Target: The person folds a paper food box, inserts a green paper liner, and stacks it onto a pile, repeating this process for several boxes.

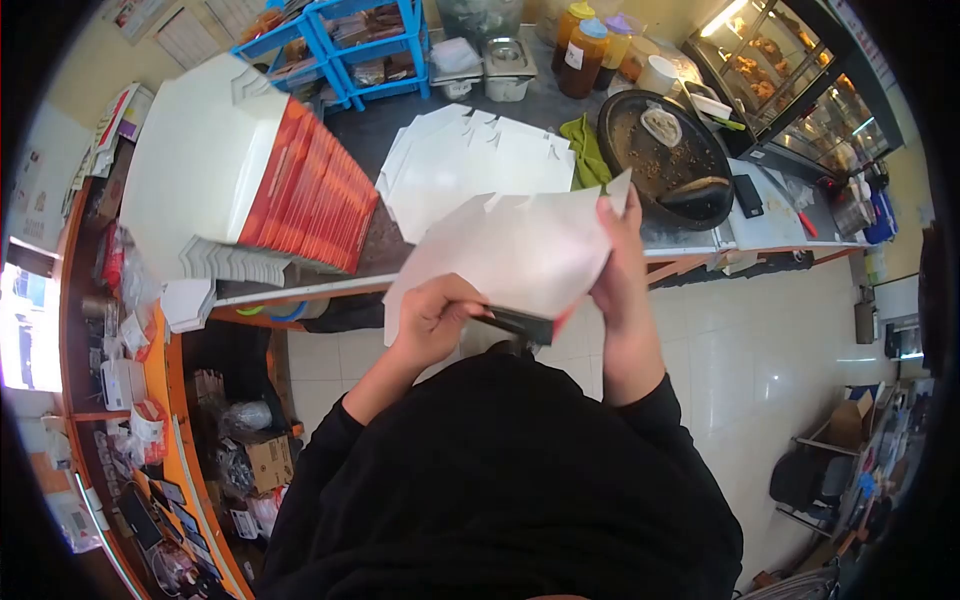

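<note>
Held up in front of my body is a white die-cut cardboard box blank [510, 240], bent along its near side, where a dark and red printed edge shows. My left hand [435, 315] pinches its near left edge, fingers curled in. At the right edge my right hand [622, 250] grips the card; its fingertips are partly hidden and slightly blurred. Just beyond, more flat white box blanks [465, 150] lie overlapping on the dark counter [385, 140]. To the left stands a tall nested stack of red-and-white open cardboard boxes [310, 190].
Blue basket racks [365, 50], steel containers [508, 70] and sauce bottles [583, 55] line the back. A round black tray [650, 150], green cloth [585, 150], phone [747, 195] and red-handled knife [806, 222] lie right, near a lit food display case [790, 70].
</note>
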### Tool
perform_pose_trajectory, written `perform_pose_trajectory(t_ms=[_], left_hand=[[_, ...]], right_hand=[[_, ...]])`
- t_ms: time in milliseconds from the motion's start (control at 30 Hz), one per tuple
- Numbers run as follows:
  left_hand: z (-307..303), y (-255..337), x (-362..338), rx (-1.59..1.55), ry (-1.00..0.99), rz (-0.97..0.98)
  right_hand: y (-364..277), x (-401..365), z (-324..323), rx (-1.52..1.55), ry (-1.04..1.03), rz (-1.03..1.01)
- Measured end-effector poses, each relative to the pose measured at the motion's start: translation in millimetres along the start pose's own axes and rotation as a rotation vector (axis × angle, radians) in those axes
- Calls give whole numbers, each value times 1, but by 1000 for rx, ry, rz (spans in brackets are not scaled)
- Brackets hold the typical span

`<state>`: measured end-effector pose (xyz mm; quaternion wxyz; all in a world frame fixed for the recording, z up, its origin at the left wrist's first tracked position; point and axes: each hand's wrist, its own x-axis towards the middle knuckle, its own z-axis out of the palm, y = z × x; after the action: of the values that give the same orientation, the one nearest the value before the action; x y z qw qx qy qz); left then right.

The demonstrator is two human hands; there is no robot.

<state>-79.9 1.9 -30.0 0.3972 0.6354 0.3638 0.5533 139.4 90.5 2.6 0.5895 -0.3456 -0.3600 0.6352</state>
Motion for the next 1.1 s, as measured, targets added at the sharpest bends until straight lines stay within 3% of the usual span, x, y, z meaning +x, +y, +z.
perform_pose_trajectory(t_ms=[67,167,200,233,300,400,500,633,733,833,867,933,1033,1067,1100], left_hand=[[-16,15,-20,81,-249,-62],[-23,16,-47,-155,-226,-457],[-25,13,-49,-267,-121,-383],[-27,13,-53,-424,40,-467],[-31,19,-56,-556,320,-577],[-47,38,-61,-724,107,-708],[-36,44,-75,-623,160,-691],[-18,36,-104,-683,117,-600],[-2,41,-123,-469,72,-612],[7,45,-136,-233,-108,-654],[19,50,-141,-325,36,-582],[31,62,-150,-405,-10,-486],[51,79,-168,-418,-42,-492],[58,84,-174,-406,-50,-517],[65,88,-181,-395,-61,-544]], right_hand=[[11,2,-27,419,-206,303],[8,-48,22,132,-79,14],[19,-62,28,78,-138,-87],[32,-78,27,86,-264,-107],[46,-103,32,-353,-584,-363],[45,-139,59,-576,-810,-600],[47,-163,52,-559,-635,-538],[35,-185,50,-975,-547,-663],[38,-198,48,-1104,-451,-672],[51,-209,43,-1130,-330,-666],[54,-217,42,-1147,-314,-653],[47,-236,39,-1230,-370,-647],[48,-265,18,-862,-246,-487],[42,-281,13,-551,-122,-251],[41,-290,-2,-552,-81,-212]])
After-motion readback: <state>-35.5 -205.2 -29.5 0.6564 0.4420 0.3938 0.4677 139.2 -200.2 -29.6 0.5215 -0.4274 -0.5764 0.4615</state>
